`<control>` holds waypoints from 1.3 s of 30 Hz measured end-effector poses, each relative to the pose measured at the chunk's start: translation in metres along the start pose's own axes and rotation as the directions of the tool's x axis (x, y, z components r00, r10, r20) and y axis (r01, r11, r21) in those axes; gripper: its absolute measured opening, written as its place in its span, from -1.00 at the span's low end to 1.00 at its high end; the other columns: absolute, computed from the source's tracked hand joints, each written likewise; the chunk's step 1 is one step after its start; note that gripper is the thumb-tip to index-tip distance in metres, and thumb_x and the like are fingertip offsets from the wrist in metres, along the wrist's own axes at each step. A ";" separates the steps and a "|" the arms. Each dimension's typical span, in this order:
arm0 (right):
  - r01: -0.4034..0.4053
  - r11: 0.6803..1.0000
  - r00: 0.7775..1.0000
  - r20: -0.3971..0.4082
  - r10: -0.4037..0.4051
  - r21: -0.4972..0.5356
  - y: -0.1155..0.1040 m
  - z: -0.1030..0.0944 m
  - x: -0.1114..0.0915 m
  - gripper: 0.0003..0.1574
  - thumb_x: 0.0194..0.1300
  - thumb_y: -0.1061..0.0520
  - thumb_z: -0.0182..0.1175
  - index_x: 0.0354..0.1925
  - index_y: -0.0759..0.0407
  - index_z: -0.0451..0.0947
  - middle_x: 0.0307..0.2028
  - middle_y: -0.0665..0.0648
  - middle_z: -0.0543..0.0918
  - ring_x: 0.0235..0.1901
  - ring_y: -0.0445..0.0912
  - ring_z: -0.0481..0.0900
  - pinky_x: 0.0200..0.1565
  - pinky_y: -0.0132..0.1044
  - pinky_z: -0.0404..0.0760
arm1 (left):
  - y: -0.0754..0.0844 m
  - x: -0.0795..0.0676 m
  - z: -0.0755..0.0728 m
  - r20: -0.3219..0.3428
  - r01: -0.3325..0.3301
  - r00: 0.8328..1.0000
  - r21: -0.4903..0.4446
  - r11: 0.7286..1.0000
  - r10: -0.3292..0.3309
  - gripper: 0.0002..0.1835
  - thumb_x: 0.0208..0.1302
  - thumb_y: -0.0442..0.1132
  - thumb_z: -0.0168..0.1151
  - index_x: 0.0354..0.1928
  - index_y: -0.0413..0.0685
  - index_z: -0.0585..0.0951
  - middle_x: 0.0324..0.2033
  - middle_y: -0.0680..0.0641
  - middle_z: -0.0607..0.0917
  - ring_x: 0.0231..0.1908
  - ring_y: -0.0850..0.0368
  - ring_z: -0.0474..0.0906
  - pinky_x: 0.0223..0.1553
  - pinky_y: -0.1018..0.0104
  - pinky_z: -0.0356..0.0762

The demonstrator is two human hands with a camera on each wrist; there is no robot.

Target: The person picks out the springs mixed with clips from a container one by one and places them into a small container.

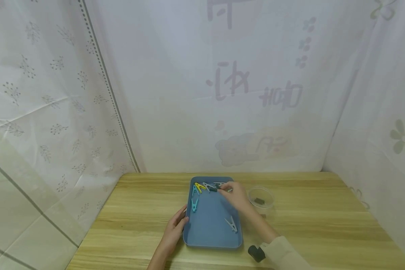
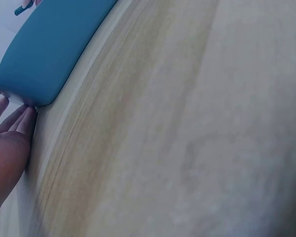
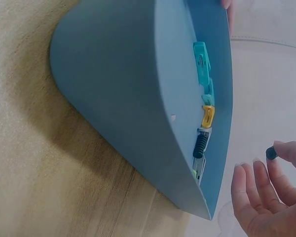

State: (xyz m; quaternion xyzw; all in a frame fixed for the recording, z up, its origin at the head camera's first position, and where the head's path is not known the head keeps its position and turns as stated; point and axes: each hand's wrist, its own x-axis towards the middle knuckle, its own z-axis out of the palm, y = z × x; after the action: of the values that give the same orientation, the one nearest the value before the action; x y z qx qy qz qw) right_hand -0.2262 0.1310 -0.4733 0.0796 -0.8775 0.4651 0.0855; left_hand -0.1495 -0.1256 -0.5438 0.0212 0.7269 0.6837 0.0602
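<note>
A blue rectangular tray (image 1: pixel 212 228) lies on the wooden table. My left hand (image 1: pixel 172 230) grips its left edge, fingertips low at the outer wall. Over the tray's far right corner, my right hand (image 1: pixel 235 195) pinches a small dark green ridged cylinder (image 3: pixel 271 153) between thumb and fingertip. Inside the tray are several clothes pegs: a teal peg (image 1: pixel 194 205) by the left wall, a yellow peg (image 1: pixel 199 186) and grey pegs along the far end, and a grey peg (image 1: pixel 232 224) near the right wall. Another dark ridged cylinder (image 3: pixel 201 144) lies among the far pegs.
Right of the tray stands a clear round bowl (image 1: pixel 269 205) with dark green pieces (image 1: pixel 259 201) in it. A dark rounded object (image 1: pixel 256 253) is by the right sleeve. Printed white curtains (image 1: pixel 175 112) hang behind and beside the table (image 1: pixel 135 213).
</note>
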 end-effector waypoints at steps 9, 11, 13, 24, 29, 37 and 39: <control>0.084 0.996 0.996 -0.039 -0.084 0.004 -0.001 -0.003 -0.006 -0.85 0.31 0.20 0.42 -0.25 0.31 0.75 -0.29 0.20 0.80 -0.43 -0.13 0.65 -0.39 -0.28 0.67 | 0.001 0.000 0.000 -0.004 0.002 1.000 0.009 1.000 -0.002 -0.42 0.65 -0.26 0.03 0.60 -0.23 0.27 0.50 -0.48 0.33 0.52 -0.44 0.23 0.48 -0.33 0.30; 0.099 0.995 0.994 -0.047 -0.099 0.007 -0.003 -0.004 -0.008 -0.86 0.31 0.21 0.42 -0.25 0.31 0.74 -0.29 0.20 0.79 -0.44 -0.14 0.64 -0.41 -0.26 0.67 | 0.001 0.000 0.001 -0.006 0.002 1.000 0.008 1.000 -0.002 -0.42 0.65 -0.26 0.03 0.60 -0.23 0.27 0.50 -0.48 0.33 0.52 -0.44 0.23 0.48 -0.33 0.30; 0.074 0.997 0.996 -0.040 -0.074 0.003 -0.004 -0.005 -0.009 -0.86 0.32 0.20 0.42 -0.24 0.30 0.75 -0.27 0.20 0.80 -0.42 -0.12 0.65 -0.41 -0.25 0.67 | 0.001 0.000 0.001 -0.006 0.003 1.000 0.007 1.000 -0.003 -0.42 0.65 -0.27 0.02 0.60 -0.23 0.27 0.50 -0.48 0.33 0.51 -0.44 0.24 0.48 -0.32 0.31; -0.024 1.000 0.999 -0.040 0.024 0.004 -0.008 -0.013 -0.015 -0.84 0.35 0.22 0.41 -0.17 0.32 0.75 -0.18 0.23 0.81 -0.22 0.07 0.74 -0.21 -0.10 0.78 | 0.000 0.001 0.002 -0.019 -0.005 1.000 0.007 1.000 0.005 -0.43 0.63 -0.29 0.03 0.59 -0.24 0.29 0.49 -0.47 0.35 0.51 -0.44 0.25 0.48 -0.30 0.31; -0.045 0.999 0.998 -0.053 0.045 0.006 -0.008 -0.018 -0.018 -0.83 0.35 0.22 0.40 -0.15 0.33 0.74 -0.17 0.25 0.81 -0.21 0.11 0.76 -0.24 -0.15 0.79 | 0.000 0.002 0.002 -0.015 -0.014 1.000 0.008 1.000 0.015 -0.42 0.64 -0.29 0.02 0.60 -0.26 0.27 0.49 -0.49 0.34 0.51 -0.44 0.26 0.47 -0.29 0.34; -0.064 0.998 0.996 -0.056 0.064 0.003 -0.008 -0.028 -0.023 -0.80 0.37 0.23 0.39 -0.11 0.35 0.72 -0.15 0.26 0.80 -0.19 0.14 0.78 -0.21 -0.10 0.81 | 0.000 0.002 0.003 -0.021 -0.008 1.000 0.012 1.000 0.008 -0.43 0.65 -0.32 0.00 0.60 -0.27 0.25 0.49 -0.49 0.34 0.50 -0.45 0.27 0.45 -0.30 0.37; -0.070 0.998 0.996 -0.054 0.070 0.001 -0.008 -0.031 -0.024 -0.79 0.37 0.22 0.39 -0.10 0.36 0.72 -0.15 0.25 0.80 -0.19 0.12 0.77 -0.19 -0.08 0.81 | 0.000 0.003 0.003 -0.030 -0.004 1.000 0.021 1.000 0.005 -0.43 0.64 -0.33 0.00 0.60 -0.27 0.26 0.49 -0.49 0.34 0.49 -0.45 0.28 0.44 -0.31 0.38</control>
State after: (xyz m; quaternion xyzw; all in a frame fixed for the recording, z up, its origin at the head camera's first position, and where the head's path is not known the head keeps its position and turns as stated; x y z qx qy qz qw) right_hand -0.1992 0.1534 -0.4551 0.0361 -0.8773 0.4695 0.0925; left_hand -0.1516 -0.1219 -0.5439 0.0132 0.7348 0.6765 0.0473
